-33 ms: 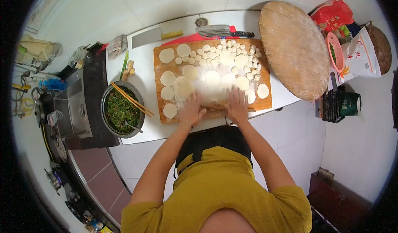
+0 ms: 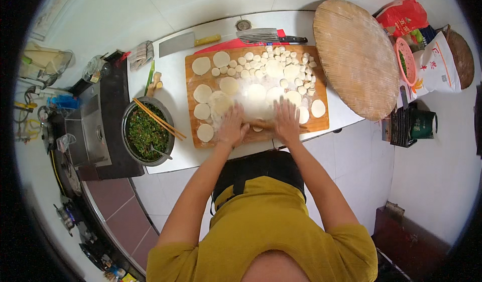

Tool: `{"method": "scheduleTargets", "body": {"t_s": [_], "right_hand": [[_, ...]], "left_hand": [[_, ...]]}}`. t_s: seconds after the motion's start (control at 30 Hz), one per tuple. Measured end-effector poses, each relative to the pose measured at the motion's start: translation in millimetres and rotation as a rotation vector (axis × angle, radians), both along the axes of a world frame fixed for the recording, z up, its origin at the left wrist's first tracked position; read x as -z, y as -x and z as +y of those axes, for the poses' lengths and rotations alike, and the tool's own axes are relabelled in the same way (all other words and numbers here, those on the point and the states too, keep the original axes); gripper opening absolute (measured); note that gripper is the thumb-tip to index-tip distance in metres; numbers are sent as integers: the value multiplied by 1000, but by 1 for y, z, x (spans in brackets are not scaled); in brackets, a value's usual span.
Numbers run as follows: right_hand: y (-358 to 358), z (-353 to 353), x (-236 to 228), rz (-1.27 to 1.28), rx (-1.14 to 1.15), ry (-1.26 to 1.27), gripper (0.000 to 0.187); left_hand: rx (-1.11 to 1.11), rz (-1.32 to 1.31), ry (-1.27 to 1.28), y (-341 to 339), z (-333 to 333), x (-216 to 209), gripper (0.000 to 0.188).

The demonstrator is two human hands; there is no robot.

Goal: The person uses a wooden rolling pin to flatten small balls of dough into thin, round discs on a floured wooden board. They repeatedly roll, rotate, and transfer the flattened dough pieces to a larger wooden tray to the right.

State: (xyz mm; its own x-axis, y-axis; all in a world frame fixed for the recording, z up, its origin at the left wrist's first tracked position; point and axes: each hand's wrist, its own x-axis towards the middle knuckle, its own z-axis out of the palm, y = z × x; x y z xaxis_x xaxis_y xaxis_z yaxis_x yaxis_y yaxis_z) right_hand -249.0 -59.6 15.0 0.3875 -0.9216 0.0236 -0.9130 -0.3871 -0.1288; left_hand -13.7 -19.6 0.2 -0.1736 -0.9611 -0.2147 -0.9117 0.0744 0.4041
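Note:
My left hand point(image 2: 231, 127) and my right hand point(image 2: 287, 125) lie flat, fingers stretched forward, on the two ends of a wooden rolling pin point(image 2: 266, 124). Just below the pin shows a small piece of dough point(image 2: 257, 129), partly hidden by it. All this is at the near edge of a floured wooden cutting board point(image 2: 321, 124). Thin round dough wrappers point(image 2: 202, 93) lie along the board's left side and middle, with another wrapper point(image 2: 318, 108) at the right. Many small dough pieces point(image 2: 256, 65) cover the far right part.
Left of the board stands a metal bowl of chopped green filling point(image 2: 148, 134), with chopsticks point(image 2: 159, 120) across its rim. Behind lie a cleaver point(image 2: 176, 44) and a black-handled knife point(image 2: 263, 36). A round wooden board point(image 2: 356, 61) overhangs the table at right. A sink point(image 2: 93, 131) is far left.
Both hands and the rolling pin have moved slightly away from me. More of the small dough piece shows on the near side of the pin.

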Motion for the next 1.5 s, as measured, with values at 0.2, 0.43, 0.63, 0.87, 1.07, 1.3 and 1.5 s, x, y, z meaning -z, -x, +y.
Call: {"method": "scheduleTargets", "body": {"t_s": [0.2,0.43,0.63,0.87,1.07,1.3,1.5], "right_hand": [[7,12,8,-44,-7,25,66],[25,27,3,-181,-137,-336,44],[41,25,-22,-419,46,-414,39],[65,19,-22,-355,9,-196,31],[48,29,13,-46,-196,-330,45],[18,-11,4,-106,180,-28,69],[28,31,7,-35,99,3,72]], "left_hand": [[-16,-21,-28,2,11,-17,74],[-233,89,297,5,34,-13,72],[-207,-15,-226,56,6,-52,57],[143,145,250,51,13,25,58],[24,55,258,4,43,6,72],[-30,12,119,10,-26,-7,78],[55,-33,-79,-5,27,-7,77]]}}
